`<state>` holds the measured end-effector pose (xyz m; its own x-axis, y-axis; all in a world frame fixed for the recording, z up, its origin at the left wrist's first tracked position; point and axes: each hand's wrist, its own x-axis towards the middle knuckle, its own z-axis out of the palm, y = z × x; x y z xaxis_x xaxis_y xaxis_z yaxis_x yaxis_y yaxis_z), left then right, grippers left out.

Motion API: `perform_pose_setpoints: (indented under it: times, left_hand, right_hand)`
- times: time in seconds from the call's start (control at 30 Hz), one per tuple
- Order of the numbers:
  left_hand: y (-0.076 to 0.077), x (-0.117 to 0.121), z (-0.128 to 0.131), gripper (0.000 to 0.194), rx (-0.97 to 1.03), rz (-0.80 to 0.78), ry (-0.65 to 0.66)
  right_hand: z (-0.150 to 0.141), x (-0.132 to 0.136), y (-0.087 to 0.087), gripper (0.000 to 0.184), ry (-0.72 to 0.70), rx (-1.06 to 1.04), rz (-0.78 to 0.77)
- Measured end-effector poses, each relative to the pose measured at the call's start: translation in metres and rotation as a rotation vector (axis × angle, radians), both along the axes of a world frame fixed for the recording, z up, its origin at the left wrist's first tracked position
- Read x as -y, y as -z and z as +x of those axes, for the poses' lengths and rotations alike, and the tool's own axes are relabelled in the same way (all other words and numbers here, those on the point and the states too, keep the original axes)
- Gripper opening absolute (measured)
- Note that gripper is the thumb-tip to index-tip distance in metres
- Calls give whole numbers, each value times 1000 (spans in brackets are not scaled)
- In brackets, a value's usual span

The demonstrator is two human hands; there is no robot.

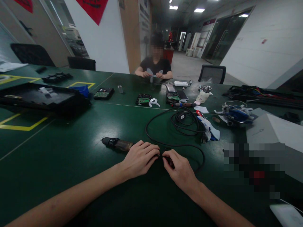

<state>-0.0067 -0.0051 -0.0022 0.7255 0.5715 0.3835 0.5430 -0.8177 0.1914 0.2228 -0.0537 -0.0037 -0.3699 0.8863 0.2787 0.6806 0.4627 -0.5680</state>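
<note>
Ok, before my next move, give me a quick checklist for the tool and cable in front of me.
1. Left hand on the black-and-brown cylindrical power tool: ok, your left hand covers its rear end.
2. Long black cable joined to the tool: cannot tell, your hands hide that spot.
3. Right hand's grip: cannot tell, the right hand hides what its fingers pinch.
4. Cable laid out straight: not ok, it lies loosely coiled on the dark green tabletop.
5. Tool's tip free of other things: ok, nothing touches it.
</note>
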Motion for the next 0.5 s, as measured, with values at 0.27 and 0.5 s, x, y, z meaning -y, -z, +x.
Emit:
perform_pose_setpoints:
  times: [0.27, 0.5]
  left_hand:
    - [-1, 0, 0, 23, -7, -10, -1]
    - [1, -1, 1, 20, -3, 30, -61]
  right_hand:
    - [1, 0, -1, 15, -7, -2, 11]
    - [0, 0, -3, 15, -13, -6, 24]
